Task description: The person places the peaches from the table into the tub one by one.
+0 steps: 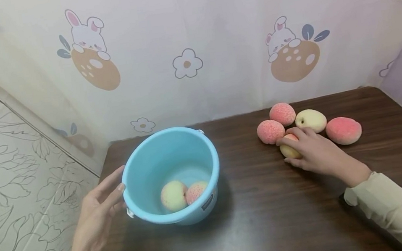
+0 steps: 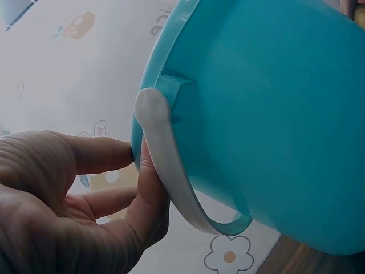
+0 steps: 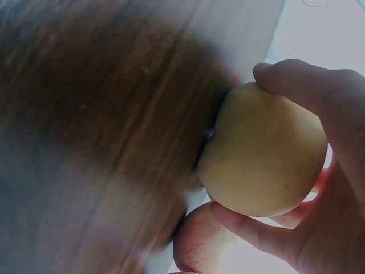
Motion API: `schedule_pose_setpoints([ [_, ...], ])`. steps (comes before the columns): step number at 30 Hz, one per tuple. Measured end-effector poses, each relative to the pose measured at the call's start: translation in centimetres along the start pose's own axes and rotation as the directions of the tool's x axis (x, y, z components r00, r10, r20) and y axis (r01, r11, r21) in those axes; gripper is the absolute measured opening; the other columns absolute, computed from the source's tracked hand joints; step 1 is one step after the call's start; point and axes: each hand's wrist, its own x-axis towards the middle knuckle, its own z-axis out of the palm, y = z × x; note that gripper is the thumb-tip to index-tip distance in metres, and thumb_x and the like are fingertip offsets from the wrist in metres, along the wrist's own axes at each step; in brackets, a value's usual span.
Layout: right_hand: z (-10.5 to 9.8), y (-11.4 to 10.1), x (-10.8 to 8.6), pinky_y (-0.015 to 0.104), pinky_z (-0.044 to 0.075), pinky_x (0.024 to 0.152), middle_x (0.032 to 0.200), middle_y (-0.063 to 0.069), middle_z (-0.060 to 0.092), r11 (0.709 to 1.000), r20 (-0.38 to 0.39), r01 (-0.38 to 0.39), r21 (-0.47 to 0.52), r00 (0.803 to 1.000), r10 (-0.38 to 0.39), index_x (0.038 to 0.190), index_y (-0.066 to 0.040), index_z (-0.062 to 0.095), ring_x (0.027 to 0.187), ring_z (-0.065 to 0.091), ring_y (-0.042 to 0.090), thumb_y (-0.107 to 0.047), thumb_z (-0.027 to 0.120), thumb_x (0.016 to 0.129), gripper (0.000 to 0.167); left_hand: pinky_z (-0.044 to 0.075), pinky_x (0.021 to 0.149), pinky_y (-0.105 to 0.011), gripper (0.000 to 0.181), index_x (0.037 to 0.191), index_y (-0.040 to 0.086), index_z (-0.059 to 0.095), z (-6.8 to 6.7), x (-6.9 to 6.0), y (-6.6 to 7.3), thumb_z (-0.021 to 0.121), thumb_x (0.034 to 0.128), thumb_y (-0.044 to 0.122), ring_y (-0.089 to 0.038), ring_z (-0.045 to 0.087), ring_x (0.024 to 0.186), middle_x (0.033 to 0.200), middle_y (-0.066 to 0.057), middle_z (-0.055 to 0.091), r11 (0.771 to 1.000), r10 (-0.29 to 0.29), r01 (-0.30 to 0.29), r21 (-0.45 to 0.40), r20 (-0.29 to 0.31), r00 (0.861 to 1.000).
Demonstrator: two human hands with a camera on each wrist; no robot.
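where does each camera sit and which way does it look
Head: worn on the head, looking forward and down at the table and blue bucket; left hand, right hand and both sleeves show.
Left wrist: on that wrist, looking at the bucket's outside and white handle; only the left hand shows.
Right wrist: on that wrist, looking at the held fruit; only the right hand shows.
Shared: head and left wrist both show the bucket; head and right wrist both show the held fruit.

Looks like a home: bunny-print hanging [image 1: 229,54] behind a dark wood-grain table [image 1: 266,218]
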Motion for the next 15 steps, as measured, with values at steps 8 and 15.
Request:
schedule_pose_setpoints([
  [8,-0.6,-0.5,0.0,0.054,0.054,0.077,0.123,0.015,0.060,1.000,-0.032,0.001,-0.009,0.999,-0.001,0.124,-0.020,0.065,0.098,0.058,0.044,-0.024,0.085,0.083,0.046,0.061,0.092,-0.026,0.053,0.154,0.007,0.050,0.1,0.0,0.0,0.064,0.1051,0.022,-0.007,0.069,0.120,0.150,0.001,0.058,1.000,0.005,-0.005,-0.013,0.002,1.000],
  [15,-1.6,-1.2,0.6,0.050,0.051,0.070,0.116,0.011,0.057,0.999,-0.092,0.031,-0.032,0.995,-0.034,0.123,-0.020,0.063,0.092,0.055,0.039,-0.023,0.085,0.080,0.048,0.061,0.092,-0.026,0.054,0.154,0.007,0.049,0.1,-0.1,0.0,0.064,0.1051,0.022,-0.006,0.069,0.121,0.151,0.000,0.057,1.000,0.002,-0.002,-0.011,-0.001,1.000],
])
